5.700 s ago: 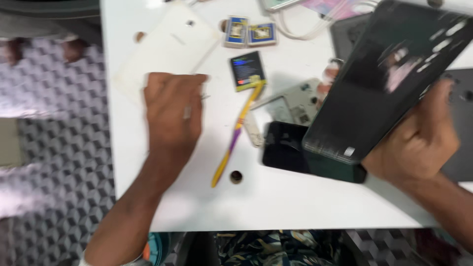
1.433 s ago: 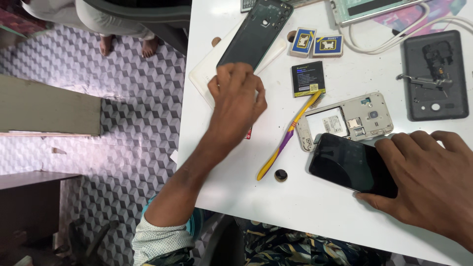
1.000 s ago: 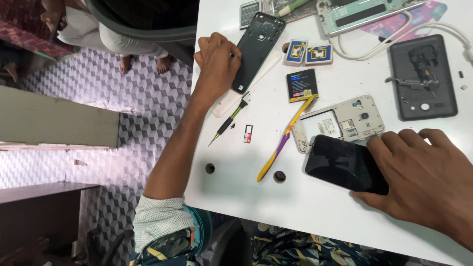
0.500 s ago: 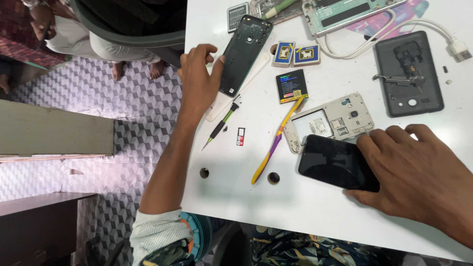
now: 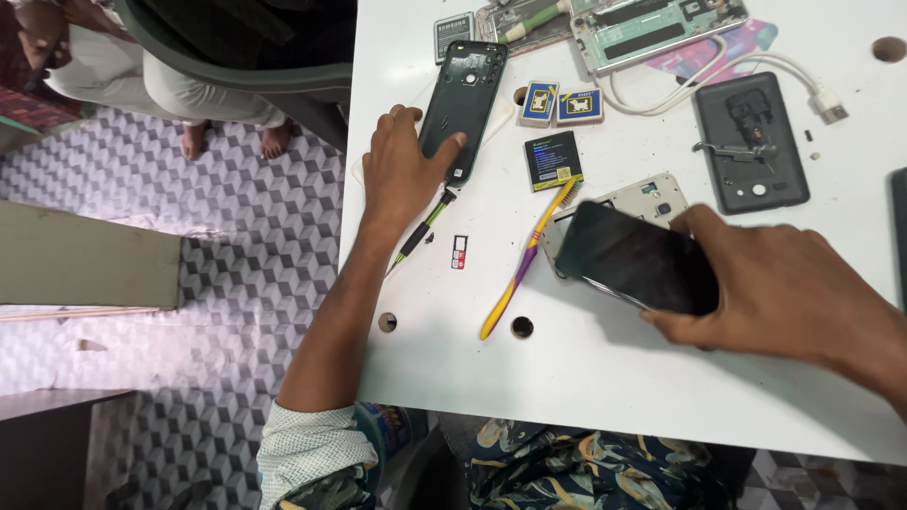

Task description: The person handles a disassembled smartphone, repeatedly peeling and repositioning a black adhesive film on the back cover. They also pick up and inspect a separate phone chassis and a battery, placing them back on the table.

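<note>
My left hand (image 5: pixel 402 175) rests at the table's left edge, its fingers pressing on a dark phone back cover (image 5: pixel 463 106) that lies flat. My right hand (image 5: pixel 789 293) grips a black phone screen panel (image 5: pixel 635 257) and holds it slightly raised over a silver phone frame (image 5: pixel 635 200). A yellow-and-purple brush (image 5: pixel 521 266) lies between the hands. A green-handled screwdriver (image 5: pixel 422 232) sticks out from under my left hand, with a small card tray (image 5: pixel 460 251) beside it.
A small black battery (image 5: pixel 554 160) and two blue-yellow square packets (image 5: pixel 560 103) lie mid-table. A dark phone shell (image 5: pixel 752 142), a white cable (image 5: pixel 784 80) and opened phone frames (image 5: pixel 652 28) sit at the back. Another person sits beyond the white table (image 5: pixel 624 378), bare feet (image 5: pixel 236 142) on patterned floor.
My right hand has lifted the black screen panel off the table and tilted it. My left hand slid onto the lower part of the dark back cover.
</note>
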